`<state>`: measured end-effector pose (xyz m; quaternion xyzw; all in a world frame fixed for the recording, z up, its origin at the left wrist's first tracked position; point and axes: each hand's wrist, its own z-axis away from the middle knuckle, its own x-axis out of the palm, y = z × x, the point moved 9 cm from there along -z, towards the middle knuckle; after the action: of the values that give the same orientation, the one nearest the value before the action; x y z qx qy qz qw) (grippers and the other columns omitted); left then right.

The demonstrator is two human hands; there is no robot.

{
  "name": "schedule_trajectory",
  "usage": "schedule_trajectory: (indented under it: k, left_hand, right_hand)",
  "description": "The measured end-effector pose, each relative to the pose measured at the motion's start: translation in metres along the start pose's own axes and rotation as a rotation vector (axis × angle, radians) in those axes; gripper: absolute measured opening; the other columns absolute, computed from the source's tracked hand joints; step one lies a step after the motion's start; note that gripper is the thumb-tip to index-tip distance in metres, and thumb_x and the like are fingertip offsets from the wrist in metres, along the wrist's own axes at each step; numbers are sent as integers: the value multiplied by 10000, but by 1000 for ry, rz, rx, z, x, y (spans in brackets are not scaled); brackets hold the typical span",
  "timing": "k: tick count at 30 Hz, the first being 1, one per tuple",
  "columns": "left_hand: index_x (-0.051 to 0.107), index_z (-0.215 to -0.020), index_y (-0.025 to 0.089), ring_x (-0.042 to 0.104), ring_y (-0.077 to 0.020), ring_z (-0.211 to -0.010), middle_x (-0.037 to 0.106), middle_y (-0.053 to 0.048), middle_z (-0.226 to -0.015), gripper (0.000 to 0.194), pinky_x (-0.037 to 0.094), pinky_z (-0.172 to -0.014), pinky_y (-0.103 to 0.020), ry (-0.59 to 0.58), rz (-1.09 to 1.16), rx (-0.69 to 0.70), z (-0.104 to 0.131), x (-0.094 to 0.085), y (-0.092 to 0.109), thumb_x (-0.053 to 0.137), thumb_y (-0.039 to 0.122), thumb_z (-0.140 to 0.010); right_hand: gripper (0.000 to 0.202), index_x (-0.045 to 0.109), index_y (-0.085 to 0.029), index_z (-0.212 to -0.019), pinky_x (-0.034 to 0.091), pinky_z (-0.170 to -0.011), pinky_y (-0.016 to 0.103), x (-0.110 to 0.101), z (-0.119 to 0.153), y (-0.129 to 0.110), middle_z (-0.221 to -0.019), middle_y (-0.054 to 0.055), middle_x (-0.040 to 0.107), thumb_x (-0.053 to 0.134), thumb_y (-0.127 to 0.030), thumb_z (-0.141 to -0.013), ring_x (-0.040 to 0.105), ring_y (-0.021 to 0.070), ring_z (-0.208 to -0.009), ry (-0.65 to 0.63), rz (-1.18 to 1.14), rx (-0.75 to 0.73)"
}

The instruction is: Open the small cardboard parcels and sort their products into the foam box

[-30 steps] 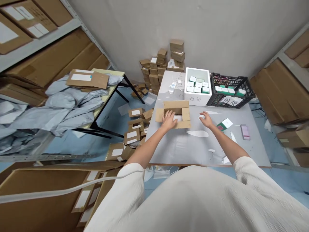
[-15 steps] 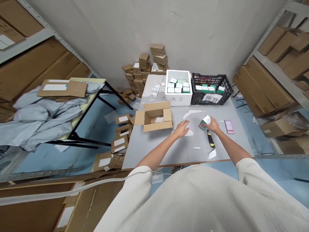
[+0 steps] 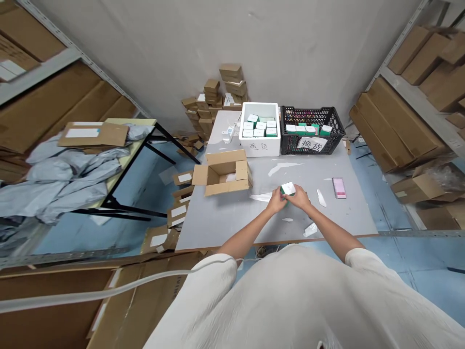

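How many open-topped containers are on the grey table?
3: the cardboard box at the left, the white bin farther back, and the black crate just right of that bin. None seems hidden.

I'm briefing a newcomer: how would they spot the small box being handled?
On the grey table, find the black crate. Closer to the camera, the left hand and right hand hold a green-and-white box. Similar boxes sit in the crate and white bin; only this one is held.
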<state>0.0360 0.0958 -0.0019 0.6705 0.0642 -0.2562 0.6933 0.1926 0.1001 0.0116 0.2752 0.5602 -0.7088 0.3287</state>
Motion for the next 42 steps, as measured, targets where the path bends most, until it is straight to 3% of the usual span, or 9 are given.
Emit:
schedule_trajectory:
  k: [4, 7, 12, 17, 21, 27, 30, 36, 42]
  left_hand:
    - [501, -1529, 222, 580, -357, -1390, 632, -149, -1422, 887, 500, -1160, -495, 34, -47, -25, 14, -16, -10, 892, 334, -741]
    - [483, -1522, 201, 519, -378, -1468, 573, -179, -1496, 939, 459, -1209, -497, 53, -86, -71, 18, -25, -12, 930, 321, -705]
    - [559, -1420, 191, 582, -330, -1401, 574, -149, -1432, 775, 487, -1191, -465, 93, -139, -94, 13, -32, -9, 885, 229, -717]
    - [590, -1453, 208, 576, -316, -1433, 614, -123, -1446, 786, 468, -1228, -459, -44, -181, 1, 5, -36, -3, 813, 120, -705]
    - [414, -1639, 225, 606, -317, -1428, 624, -131, -1527, 982, 496, -1203, -474, -115, -112, 21, 8, -41, -1, 798, 160, -738]
    - [242, -1715, 288, 625, -337, -1430, 621, -138, -1579, 1080, 522, -1168, -517, -130, -66, 32, 17, -36, 3, 796, 211, -791]
    - [219, -1711, 283, 608, -322, -1451, 557, -170, -1631, 1076, 506, -1188, -532, -127, 0, 61, 18, -32, 4, 805, 226, -810]
    - [441, -1638, 261, 464, -396, -1568, 369, -195, -1738, 1064, 416, -1271, -577, -81, -174, 65, 14, -37, 0, 926, 258, -691]
    - [566, -1542, 254, 543, -371, -1513, 595, -144, -1597, 863, 455, -1252, -533, -207, -273, 107, 8, -31, 2, 883, 266, -740]
  right_hand:
    - [619, 490, -241, -1604, 540, -876, 322, 13, 17, -22, -1039, 44, 784, 582, -468, -1036, 741, 256, -983, -223, -102, -88]
    - [542, 526, -243, -1578, 546, -859, 340, 10, 19, -36, -954, 34, 786, 512, -376, -1054, 744, 265, -938, -290, -145, -156]
    - [480, 609, -232, -1439, 530, -789, 316, 0, 15, -37, -900, 20, 768, 625, -285, -962, 731, 253, -892, -261, -67, -173]
    - [411, 657, -221, -1253, 520, -809, 318, -12, 16, -25, -1050, 54, 731, 768, -372, -888, 697, 229, -927, -183, 39, -196]
    - [431, 600, -253, -1246, 552, -856, 337, -15, 15, -27, -1272, 72, 687, 756, -382, -866, 694, 215, -998, -127, -127, -260]
    - [220, 597, -250, -1091, 586, -913, 380, -27, -12, -25, -1128, 65, 678, 590, -425, -958, 677, 221, -968, 87, -301, -184]
    - [241, 661, -218, -1141, 589, -963, 386, -23, -22, -30, -1247, 102, 642, 582, -327, -942, 683, 204, -960, 76, -235, -201]
    - [348, 735, -191, -1272, 540, -1083, 386, -5, -13, -29, -1296, 127, 619, 571, -231, -969, 668, 228, -1112, -73, -29, -255]
    - [328, 702, -208, -1287, 487, -1079, 411, -13, 8, -40, -1340, 133, 638, 615, -227, -972, 586, 294, -1243, -26, 143, -339]
